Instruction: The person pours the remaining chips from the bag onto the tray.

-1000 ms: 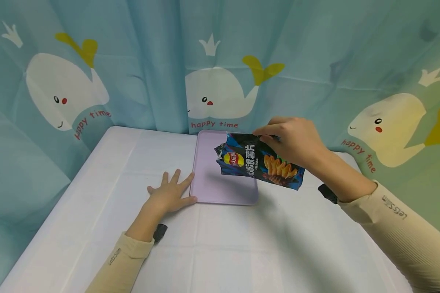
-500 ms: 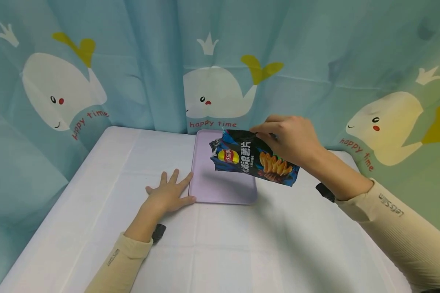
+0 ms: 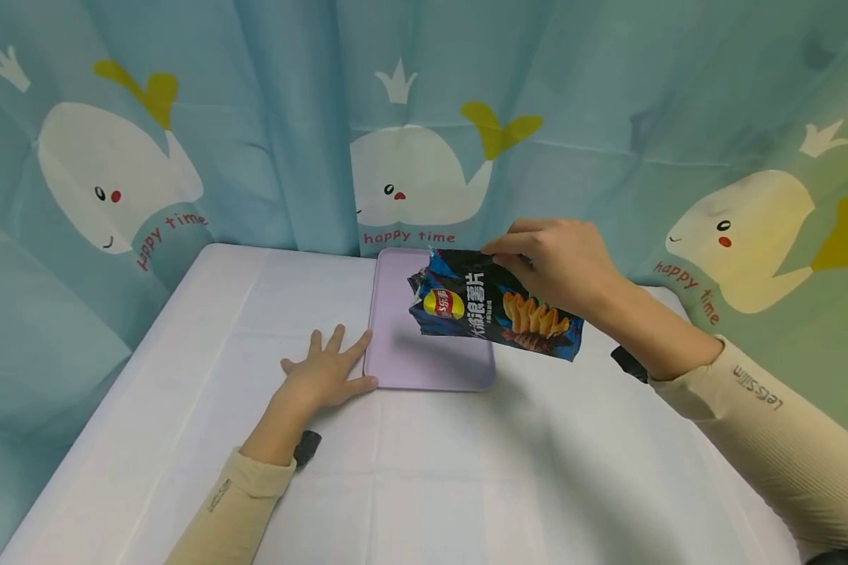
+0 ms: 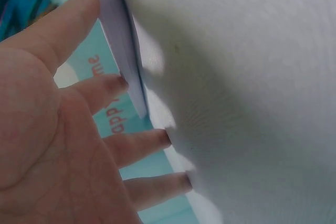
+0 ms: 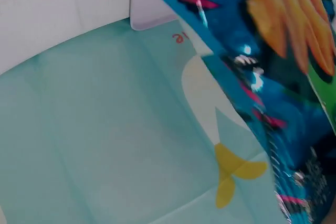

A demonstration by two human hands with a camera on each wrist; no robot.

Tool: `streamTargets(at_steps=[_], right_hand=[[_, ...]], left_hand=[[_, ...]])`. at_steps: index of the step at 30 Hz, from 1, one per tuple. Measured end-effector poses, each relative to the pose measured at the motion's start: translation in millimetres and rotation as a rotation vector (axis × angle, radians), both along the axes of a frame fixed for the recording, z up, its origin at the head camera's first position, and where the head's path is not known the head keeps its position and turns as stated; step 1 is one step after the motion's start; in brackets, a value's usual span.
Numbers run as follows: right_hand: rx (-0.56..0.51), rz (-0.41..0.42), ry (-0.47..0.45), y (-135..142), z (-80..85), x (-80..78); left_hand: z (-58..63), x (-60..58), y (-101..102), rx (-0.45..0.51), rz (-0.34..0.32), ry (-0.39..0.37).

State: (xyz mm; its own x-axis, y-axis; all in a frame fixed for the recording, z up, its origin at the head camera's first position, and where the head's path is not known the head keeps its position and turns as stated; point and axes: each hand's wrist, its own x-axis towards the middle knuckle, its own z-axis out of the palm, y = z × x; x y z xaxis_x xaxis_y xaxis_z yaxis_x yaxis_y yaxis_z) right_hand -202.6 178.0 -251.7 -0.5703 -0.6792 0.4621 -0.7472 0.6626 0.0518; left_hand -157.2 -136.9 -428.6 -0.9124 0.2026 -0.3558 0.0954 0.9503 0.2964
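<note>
A dark blue chip bag [image 3: 491, 306] with a torn left end hangs sideways above the lilac tray [image 3: 431, 373]. My right hand [image 3: 561, 263] pinches its upper edge between thumb and fingers. In the right wrist view the shiny bag [image 5: 252, 56] fills the upper right, and that hand is almost wholly out of sight. My left hand [image 3: 321, 377] lies spread on the table, its thumb and a fingertip at the tray's left edge. The left wrist view shows the straight fingers of the left hand [image 4: 68, 124], with thumb and forefinger touching the tray's side [image 4: 118, 40].
A white cloth covers the table [image 3: 424, 486]. Behind it hangs a blue-green curtain [image 3: 283, 141] printed with white whales, close to the tray's far edge. The bag casts a shadow across the tray and the cloth.
The bag shifts slightly left and up, then a little back right, still pinched in the right hand. The left hand stays at the tray's edge. The view tilts slightly.
</note>
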Motion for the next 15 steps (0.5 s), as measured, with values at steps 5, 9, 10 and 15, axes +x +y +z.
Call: streamTargets(at_steps=[5, 9, 10, 15], right_hand=[[0.018, -0.001, -0.001, -2.7, 1.6, 1.0], [0.007, 0.000, -0.001, -5.8, 3.0, 1.2], [0.002, 0.000, -0.001, -5.9, 3.2, 1.2], [-0.014, 0.004, 0.004, -4.5, 2.0, 0.4]], left_hand=[[0.0, 1.8, -1.8, 0.004, -0.005, 0.018], [0.2, 3.0, -3.0, 0.004, -0.001, 0.012], [0.0, 2.8, -2.9, 0.005, -0.003, 0.014], [-2.0, 0.4, -2.1, 0.003, 0.000, 0.015]])
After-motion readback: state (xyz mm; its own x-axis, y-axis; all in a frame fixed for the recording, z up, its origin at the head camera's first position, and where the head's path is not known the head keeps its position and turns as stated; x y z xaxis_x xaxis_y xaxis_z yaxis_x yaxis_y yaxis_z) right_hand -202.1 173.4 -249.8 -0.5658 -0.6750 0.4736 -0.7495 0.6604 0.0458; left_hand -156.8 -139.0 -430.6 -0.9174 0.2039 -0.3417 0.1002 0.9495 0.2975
